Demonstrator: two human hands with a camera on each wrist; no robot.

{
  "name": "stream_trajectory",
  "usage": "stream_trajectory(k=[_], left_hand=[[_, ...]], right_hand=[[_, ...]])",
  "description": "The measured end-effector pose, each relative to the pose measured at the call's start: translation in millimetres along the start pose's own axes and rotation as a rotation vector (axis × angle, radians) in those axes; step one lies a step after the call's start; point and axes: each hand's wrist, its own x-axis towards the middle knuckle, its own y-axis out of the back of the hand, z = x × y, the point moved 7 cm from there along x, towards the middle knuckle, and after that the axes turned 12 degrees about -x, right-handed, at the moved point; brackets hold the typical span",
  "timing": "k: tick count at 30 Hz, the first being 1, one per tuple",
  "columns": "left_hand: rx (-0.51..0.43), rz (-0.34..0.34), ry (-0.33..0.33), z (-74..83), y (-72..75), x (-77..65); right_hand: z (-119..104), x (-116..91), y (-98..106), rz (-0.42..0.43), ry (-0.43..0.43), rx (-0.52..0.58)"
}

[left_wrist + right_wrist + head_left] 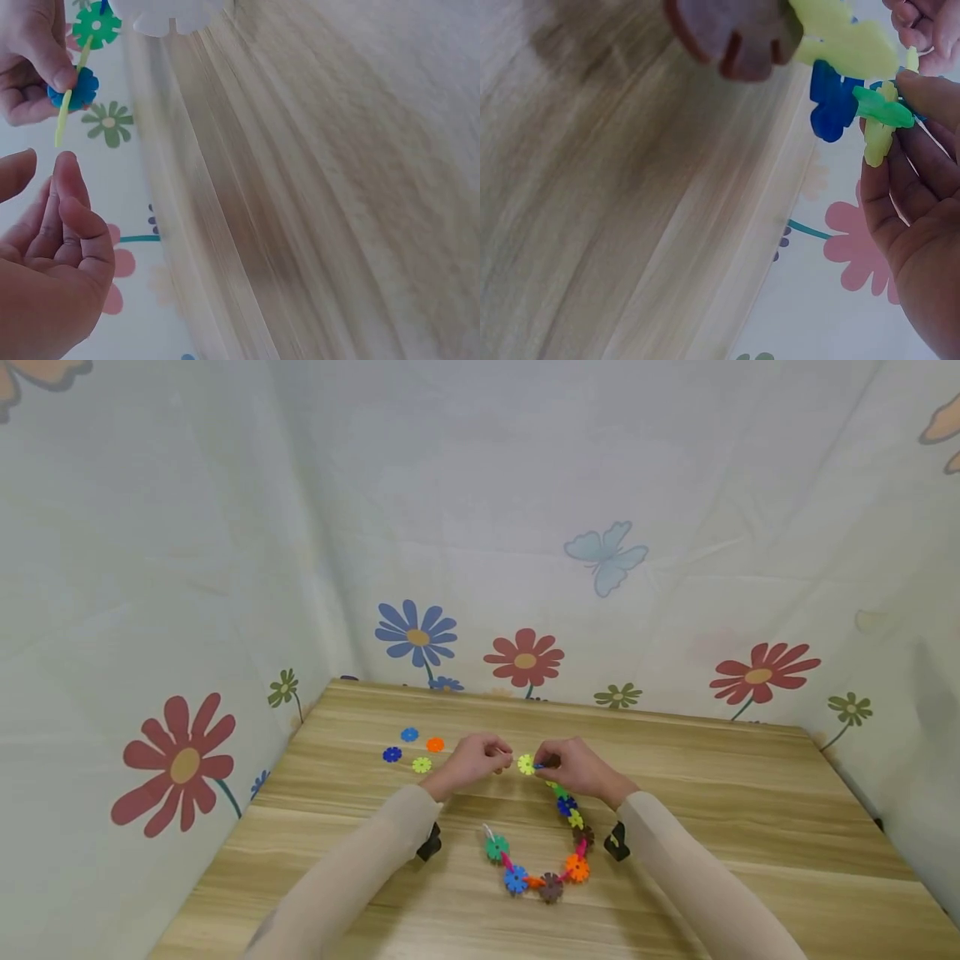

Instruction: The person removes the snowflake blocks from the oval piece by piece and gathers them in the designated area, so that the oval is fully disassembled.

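A chain of notched plastic snowflake discs (pixel 551 887) curves across the table, in green, blue, brown, orange, pink and yellow. Its far end is lifted in my right hand (pixel 579 767), whose thumb and fingers pinch a blue disc (pixel 84 88). Slotted onto that blue disc is a yellow-green disc (pixel 526 765), which points toward my left hand (pixel 474 762). A small gap separates the left fingertips from this disc. In the left wrist view, the left thumb and fingers are apart, loosely bent, with nothing between them. The chain's other end, near a green disc (pixel 497 848), lies toward me.
Left of the hands lie several loose discs: a light blue disc (pixel 409 735), an orange disc (pixel 436 744), a dark blue disc (pixel 392 754) and a yellow-green disc (pixel 422 765). The wooden table (pixel 750 793) meets a flower-printed curtain (pixel 480 527) at the back and sides.
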Motion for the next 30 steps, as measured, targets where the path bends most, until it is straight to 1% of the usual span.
stream_trajectory(k=[6,12,17,21,26,30], left_hand=[[-0.001,-0.017,-0.009,-1.1,-8.5,3.5],[-0.05,-0.02,0.022,-2.4,-12.2,3.3],[-0.098,-0.044,0.033,-3.1,-15.5,2.6],[-0.128,-0.057,0.053,-5.1,-16.3,2.0],[-0.164,-0.058,0.06,-6.9,-15.0,1.2],[-0.204,-0.046,0.071,-10.6,-13.0,1.4]], right_hand=[[-3,0,-1,0.001,0.005,0.003],[-5,1,-2,-0.003,0.014,-0.013],[-5,1,-3,-0.01,0.012,-0.013],[-4,0,-3,-0.011,0.016,-0.003],[-2,-3,-4,-0.011,0.012,-0.012],[2,-6,-4,-0.038,-0.006,-0.008]])
